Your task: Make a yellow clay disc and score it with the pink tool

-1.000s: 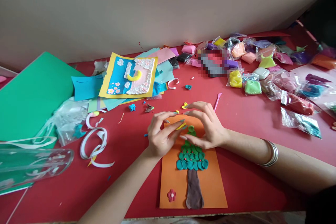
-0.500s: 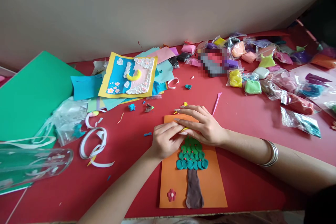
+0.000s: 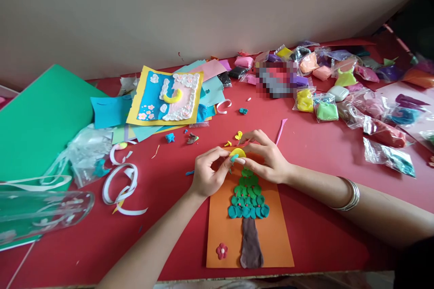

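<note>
We pinch a flat round yellow clay disc [image 3: 238, 152] between our left hand [image 3: 207, 175] and right hand [image 3: 265, 159]. Both hands' fingers are closed on it, above the green clay tree [image 3: 247, 196] on the orange card [image 3: 224, 230].

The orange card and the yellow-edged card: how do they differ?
The orange card lies near the person, under both hands; the yellow-edged card rests farther away on loose papers, untouched. The orange card bears a green tree with a brown trunk; the yellow-edged card bears white puffs and a yellow crescent on blue. Both carry clay pictures.
</note>
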`<state>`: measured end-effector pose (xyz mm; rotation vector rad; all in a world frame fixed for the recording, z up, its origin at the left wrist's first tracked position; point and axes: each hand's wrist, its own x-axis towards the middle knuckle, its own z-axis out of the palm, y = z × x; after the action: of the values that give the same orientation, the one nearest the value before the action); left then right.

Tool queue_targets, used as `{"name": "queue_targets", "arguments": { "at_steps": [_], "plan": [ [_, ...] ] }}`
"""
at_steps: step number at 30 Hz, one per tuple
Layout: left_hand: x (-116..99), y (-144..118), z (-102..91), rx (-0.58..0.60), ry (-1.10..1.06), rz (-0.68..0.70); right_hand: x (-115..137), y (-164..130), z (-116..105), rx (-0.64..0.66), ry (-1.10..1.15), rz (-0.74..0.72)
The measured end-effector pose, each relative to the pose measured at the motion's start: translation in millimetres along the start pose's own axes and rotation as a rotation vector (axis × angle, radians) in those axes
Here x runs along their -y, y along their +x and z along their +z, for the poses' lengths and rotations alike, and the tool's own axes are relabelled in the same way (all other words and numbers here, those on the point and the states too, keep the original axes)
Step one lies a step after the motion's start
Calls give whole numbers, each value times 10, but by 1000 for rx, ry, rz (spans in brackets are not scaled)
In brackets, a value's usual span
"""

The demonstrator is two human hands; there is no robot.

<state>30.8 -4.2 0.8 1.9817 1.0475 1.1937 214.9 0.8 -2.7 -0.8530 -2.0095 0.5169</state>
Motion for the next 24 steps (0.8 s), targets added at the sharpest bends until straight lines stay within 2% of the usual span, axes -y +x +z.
{"name": "queue_targets", "arguments": {
  "at_steps": [5, 8, 16, 21, 24],
  "plan": [
    [31, -21, -5, 43, -185, -196, -33, 14, 8, 45, 150, 89],
    [54, -40, -11, 40, -206, -216, -42, 21, 9, 76, 203, 144],
    [58, -35, -1, 28, -63, -133, -48, 24, 4, 131, 184, 107],
    [50, 8, 5, -9, 77, 40, -65, 25, 8, 146, 172, 111],
    [37, 20, 9, -40, 119, 81, -61, 23, 17, 132, 148, 106]
  ]
}}
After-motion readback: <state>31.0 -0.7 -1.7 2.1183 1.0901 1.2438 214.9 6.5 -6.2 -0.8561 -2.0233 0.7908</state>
